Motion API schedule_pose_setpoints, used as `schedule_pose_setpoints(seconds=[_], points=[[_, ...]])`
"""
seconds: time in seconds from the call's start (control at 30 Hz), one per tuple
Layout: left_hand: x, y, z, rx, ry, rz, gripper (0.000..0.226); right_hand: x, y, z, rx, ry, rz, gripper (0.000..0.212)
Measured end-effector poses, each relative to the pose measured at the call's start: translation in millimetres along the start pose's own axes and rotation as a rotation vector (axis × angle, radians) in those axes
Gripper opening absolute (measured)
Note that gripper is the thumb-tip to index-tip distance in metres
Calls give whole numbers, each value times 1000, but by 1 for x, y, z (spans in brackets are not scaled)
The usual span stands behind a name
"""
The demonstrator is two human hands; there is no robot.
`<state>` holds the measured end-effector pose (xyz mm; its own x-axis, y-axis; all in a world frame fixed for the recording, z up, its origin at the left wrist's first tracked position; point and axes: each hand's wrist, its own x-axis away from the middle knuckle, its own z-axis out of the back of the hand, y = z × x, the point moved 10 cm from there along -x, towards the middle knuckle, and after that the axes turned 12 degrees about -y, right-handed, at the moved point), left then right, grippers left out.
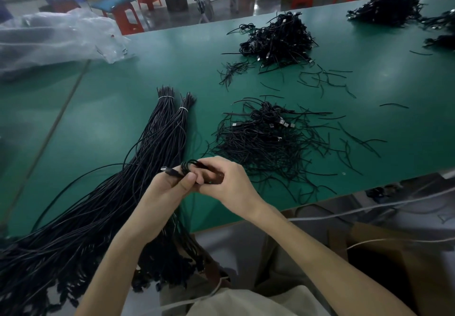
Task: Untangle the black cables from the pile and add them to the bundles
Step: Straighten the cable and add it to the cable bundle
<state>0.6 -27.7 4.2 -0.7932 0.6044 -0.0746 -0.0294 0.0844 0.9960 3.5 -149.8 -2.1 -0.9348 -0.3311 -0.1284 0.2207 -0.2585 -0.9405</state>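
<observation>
Two hands meet over the near edge of the green table [98,123], and I see both closed on one small coiled black cable [190,166]. The left hand [170,190] has its fingers curled under and its thumb pressed down by the cable's plug end [169,171], which pokes out to that hand's left. The right hand [231,182] curls its fingers round the other side of the coil, and the two hands touch. Just ahead of the right hand lies the loose pile [266,141] of tangled black cables, with short stray pieces scattered round it. Ahead and to the left of the left hand lie the bundles [157,148], long straight cables that run back beneath the left forearm. Two of them are bound near their far tips with white ties [165,98]. Well beyond the pile sits a second heap [278,37]. Far off to the left of both hands I can make out a crumpled clear plastic bag [56,37].
</observation>
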Motion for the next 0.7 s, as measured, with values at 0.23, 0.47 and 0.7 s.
schedule_pose_setpoints(seconds=[0.23,0.47,0.7], points=[[17,-6,29,-150,336,39,14,-9,-7,-2,214,-51,0,28],[18,-30,47,-244,373,183,28,-7,4,-20,537,-277,-73,8],[-1,-28,32,-778,-28,330,23,-2,-3,-31,907,-349,51,21]])
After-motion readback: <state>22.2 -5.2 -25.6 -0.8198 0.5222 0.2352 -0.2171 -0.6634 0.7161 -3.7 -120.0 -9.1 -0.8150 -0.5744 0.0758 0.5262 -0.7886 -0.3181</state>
